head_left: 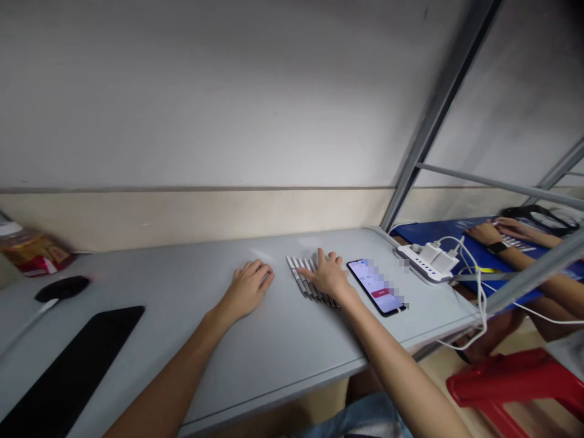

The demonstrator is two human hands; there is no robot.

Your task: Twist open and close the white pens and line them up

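A row of several slim pens, white at the far end and dark grey at the near end, lies side by side on the grey desk. My right hand is over the row with its fingers spread, covering its right part; the thumb reaches across the pens. Whether the fingertips press on any pen I cannot make out. To the left, my left hand rests on the bare desktop, fingers loosely bent and holding nothing. A phone with a lit screen lies just right of my right hand.
A white power strip with plugs and cables sits at the desk's right end. On the left are a black mat, a dark oval object and a jar. Another person's hands work at a blue surface beyond the metal frame.
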